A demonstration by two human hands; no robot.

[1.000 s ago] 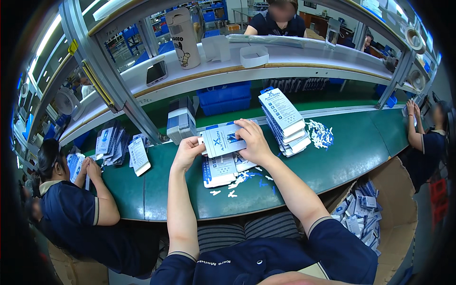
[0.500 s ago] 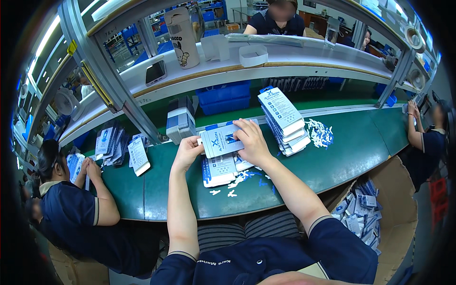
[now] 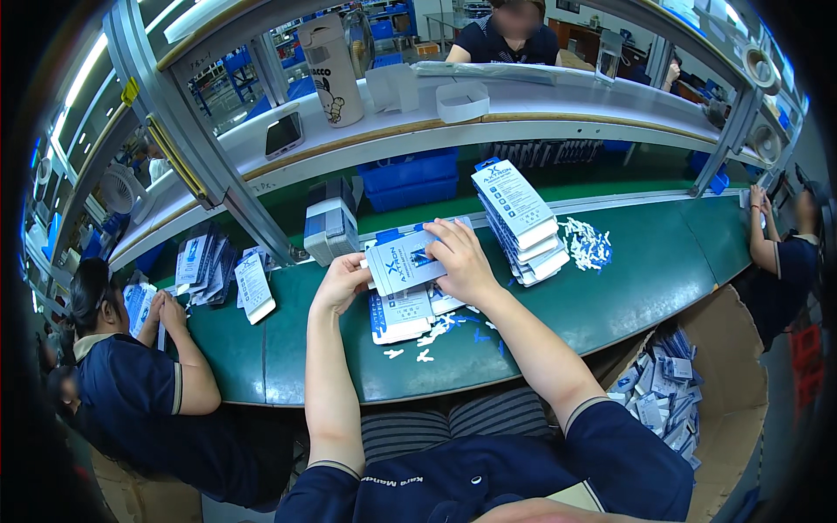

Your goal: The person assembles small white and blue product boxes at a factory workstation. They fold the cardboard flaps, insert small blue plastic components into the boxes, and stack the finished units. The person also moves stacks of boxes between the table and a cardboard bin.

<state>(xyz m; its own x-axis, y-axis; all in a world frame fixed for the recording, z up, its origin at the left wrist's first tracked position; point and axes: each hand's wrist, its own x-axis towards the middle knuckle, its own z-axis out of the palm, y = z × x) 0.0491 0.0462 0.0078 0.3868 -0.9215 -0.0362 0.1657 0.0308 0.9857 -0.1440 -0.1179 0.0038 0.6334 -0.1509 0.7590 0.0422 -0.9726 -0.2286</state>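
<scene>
I hold a flat white and blue printed packaging box [image 3: 397,277] between both hands, above the green bench. My left hand [image 3: 343,283] pinches its left end, with the thumb and fingers closed on the edge. Over its right end, my right hand [image 3: 464,261] wraps its fingers across the top face. Beneath it lie several more flat boxes [image 3: 403,321] of the same kind, partly hidden by the held one. Small white and blue cut-out scraps [image 3: 446,329] are scattered beside them, near the bench's front edge.
A tall stack of boxes [image 3: 521,213] stands to the right, beside a scrap heap [image 3: 587,246]. Behind my left hand is another stack [image 3: 330,235], near blue bins [image 3: 410,179]. A carton [image 3: 728,366] holding many boxes sits lower right. Co-workers sit left and right.
The held box has shifted slightly left and tilted a little. My left hand has turned slightly with it, fingers more curled; the right hand keeps its grip.
</scene>
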